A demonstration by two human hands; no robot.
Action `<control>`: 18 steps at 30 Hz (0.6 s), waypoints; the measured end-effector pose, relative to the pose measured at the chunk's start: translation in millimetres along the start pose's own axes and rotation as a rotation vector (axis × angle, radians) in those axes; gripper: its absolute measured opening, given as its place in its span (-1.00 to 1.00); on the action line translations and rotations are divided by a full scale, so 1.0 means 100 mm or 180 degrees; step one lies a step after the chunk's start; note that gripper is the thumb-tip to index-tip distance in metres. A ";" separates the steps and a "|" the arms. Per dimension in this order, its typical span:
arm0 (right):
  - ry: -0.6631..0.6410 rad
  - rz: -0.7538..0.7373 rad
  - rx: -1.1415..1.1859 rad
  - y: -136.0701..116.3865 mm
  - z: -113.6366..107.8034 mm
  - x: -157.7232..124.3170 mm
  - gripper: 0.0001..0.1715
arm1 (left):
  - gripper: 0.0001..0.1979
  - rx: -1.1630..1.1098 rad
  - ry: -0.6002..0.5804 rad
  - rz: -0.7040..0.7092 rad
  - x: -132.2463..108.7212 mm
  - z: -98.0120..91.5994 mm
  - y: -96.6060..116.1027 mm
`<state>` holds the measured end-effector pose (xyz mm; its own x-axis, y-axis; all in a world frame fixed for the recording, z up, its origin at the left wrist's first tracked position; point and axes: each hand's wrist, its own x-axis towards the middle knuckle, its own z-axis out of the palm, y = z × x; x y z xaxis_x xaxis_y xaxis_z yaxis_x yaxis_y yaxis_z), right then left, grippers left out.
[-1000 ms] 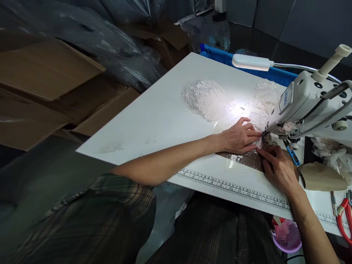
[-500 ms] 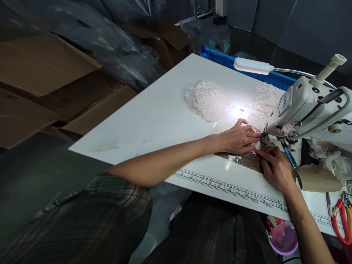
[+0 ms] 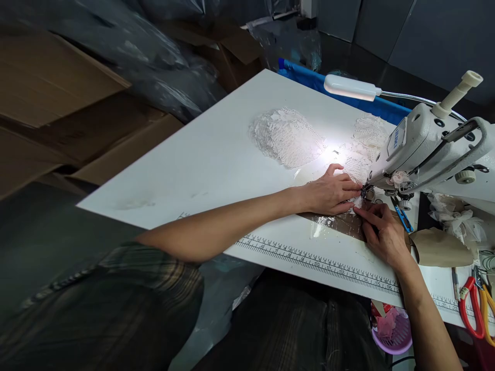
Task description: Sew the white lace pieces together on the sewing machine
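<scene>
White lace fabric [image 3: 358, 167] lies under the needle end of a white sewing machine [image 3: 415, 147]. My left hand [image 3: 328, 193] rests flat on the lace just left of the presser foot [image 3: 364, 191], fingers stretched toward it. In front of the foot, my right hand [image 3: 382, 232] touches the near edge of the lace with an outstretched index finger; its thumb is apart and the other fingers are bent. Beneath the hands is a brown plate with clear film [image 3: 340, 225]. A pile of white lace pieces [image 3: 286, 136] sits further left on the table.
A lit lamp [image 3: 351, 87] hangs over the white table [image 3: 201, 170], which has a printed ruler [image 3: 309, 260] along its front. To the right are a blue thread snipper [image 3: 402, 216], red-handled scissors [image 3: 469, 306] and a tan cloth piece [image 3: 441, 247]. Below hangs a purple basket [image 3: 398, 337]. Cardboard boxes [image 3: 58, 77] stand left.
The whole view has shifted a little, so everything appears slightly further left and higher. Both hands keep nearly the same place on the lace beside the presser foot.
</scene>
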<state>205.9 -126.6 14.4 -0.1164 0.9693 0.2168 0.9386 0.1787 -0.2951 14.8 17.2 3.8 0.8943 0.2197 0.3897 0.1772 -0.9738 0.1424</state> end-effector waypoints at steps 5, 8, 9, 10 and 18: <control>-0.0122 0.0018 -0.0062 -0.02 -0.03 0.01 -0.54 | -0.69 0.0021 0.0051 0.0006 -0.01 0.01 0.00; -0.0124 0.0014 -0.0086 -0.03 -0.05 0.01 -0.54 | -0.71 0.0076 0.0141 0.0020 0.00 0.02 0.00; -0.0121 0.0014 -0.0104 -0.03 -0.05 0.01 -0.54 | -0.73 0.0080 0.0186 0.0040 0.00 0.02 0.01; -0.0116 0.0014 -0.0124 -0.04 -0.05 0.01 -0.54 | -0.74 0.0064 0.0236 0.0075 0.01 0.03 0.01; -0.0288 0.0092 -0.0504 -0.09 -0.07 0.06 -0.53 | -0.75 -0.0051 0.0381 0.0172 0.03 0.03 0.03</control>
<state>199.0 -123.5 24.9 -0.1107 0.9861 0.1235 0.9805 0.1286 -0.1483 19.1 14.5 3.0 0.8468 0.1732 0.5030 0.1225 -0.9836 0.1325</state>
